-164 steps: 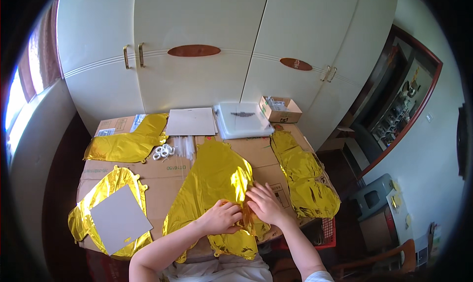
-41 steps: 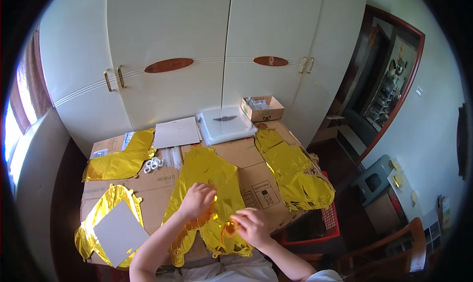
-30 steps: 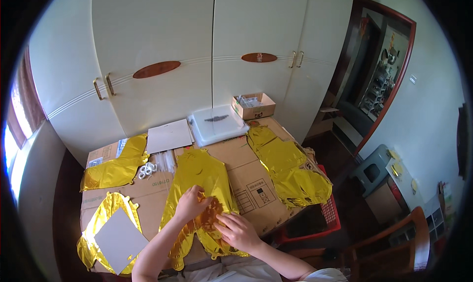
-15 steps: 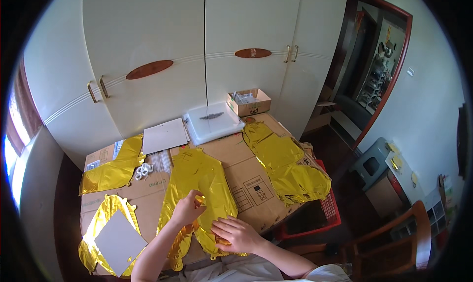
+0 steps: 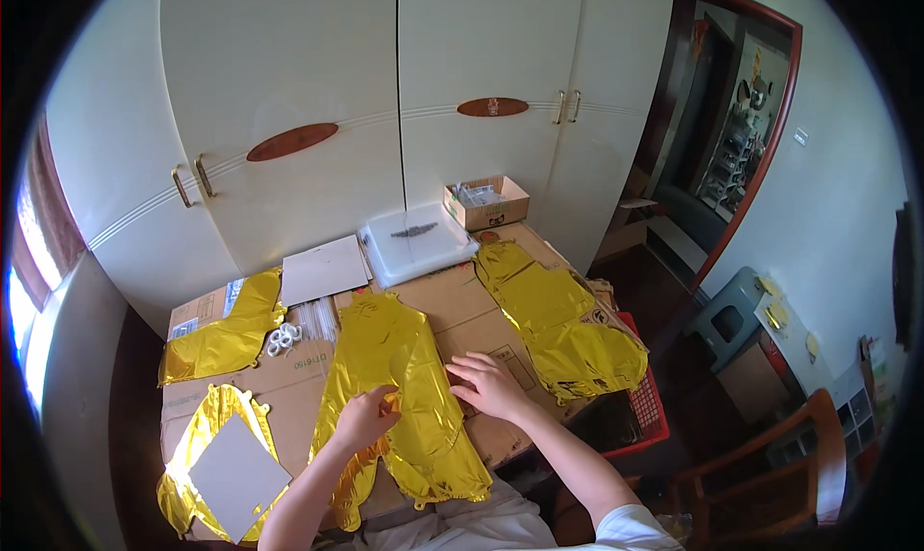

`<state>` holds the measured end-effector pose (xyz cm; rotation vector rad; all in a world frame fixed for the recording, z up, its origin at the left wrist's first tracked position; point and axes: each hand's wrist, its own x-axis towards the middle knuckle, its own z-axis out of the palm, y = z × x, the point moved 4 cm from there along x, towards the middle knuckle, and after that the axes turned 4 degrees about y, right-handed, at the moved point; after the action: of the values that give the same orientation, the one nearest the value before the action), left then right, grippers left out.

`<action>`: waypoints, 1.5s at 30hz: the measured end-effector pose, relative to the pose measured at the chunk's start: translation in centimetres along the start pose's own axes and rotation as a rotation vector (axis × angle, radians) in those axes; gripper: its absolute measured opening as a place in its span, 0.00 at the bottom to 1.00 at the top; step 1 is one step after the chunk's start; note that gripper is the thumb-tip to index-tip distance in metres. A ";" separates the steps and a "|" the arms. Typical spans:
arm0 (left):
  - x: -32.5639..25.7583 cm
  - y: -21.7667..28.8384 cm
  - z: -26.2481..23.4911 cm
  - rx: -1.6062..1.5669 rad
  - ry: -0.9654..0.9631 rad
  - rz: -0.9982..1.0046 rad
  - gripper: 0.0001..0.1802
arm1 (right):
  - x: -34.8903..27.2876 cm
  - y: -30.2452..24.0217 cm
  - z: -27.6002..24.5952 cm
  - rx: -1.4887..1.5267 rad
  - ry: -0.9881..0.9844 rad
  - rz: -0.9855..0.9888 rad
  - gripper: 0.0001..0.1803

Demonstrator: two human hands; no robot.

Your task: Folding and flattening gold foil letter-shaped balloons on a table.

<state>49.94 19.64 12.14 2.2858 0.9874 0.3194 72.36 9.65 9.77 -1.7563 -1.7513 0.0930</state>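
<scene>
A flat gold foil balloon lies lengthwise in front of me on the cardboard-covered table. My left hand is on its lower left part, fingers curled and closed on a fold of the foil. Beside the balloon's right edge, my right hand hovers open above the cardboard, its fingers apart and nothing in them. To the left lies another gold foil balloon under a grey card sheet.
More gold foil balloons lie at the far left and right. Behind are white rolls, thin white sticks, grey card sheets, a translucent lidded box and a small carton. A red basket stands at the right.
My right hand has moved up and right, off the middle balloon. The balloon's lower right part now lies spread further right. My left hand has shifted slightly down.
</scene>
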 end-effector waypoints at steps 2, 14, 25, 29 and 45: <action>-0.2 0.1 -0.1 0.015 -0.002 0.015 0.29 | 0.3 0.0 0.6 0.005 0.005 -0.040 0.24; -0.8 0.4 0.1 0.040 -0.056 0.026 0.32 | -0.3 0.0 0.6 -0.109 -0.049 -0.154 0.26; -1.3 0.7 0.2 0.080 -0.107 0.022 0.37 | -0.7 0.1 0.5 -0.126 -0.163 -0.131 0.29; -1.3 0.5 0.3 0.084 -0.110 0.019 0.37 | -0.7 0.1 0.7 -0.130 -0.177 -0.124 0.29; -1.3 0.3 0.6 0.069 -0.112 0.030 0.38 | -0.8 0.8 0.5 -0.173 -0.326 -0.161 0.36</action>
<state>49.46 18.25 11.89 2.3552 0.9209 0.1704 72.69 9.17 8.72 -1.7900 -2.1866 0.1712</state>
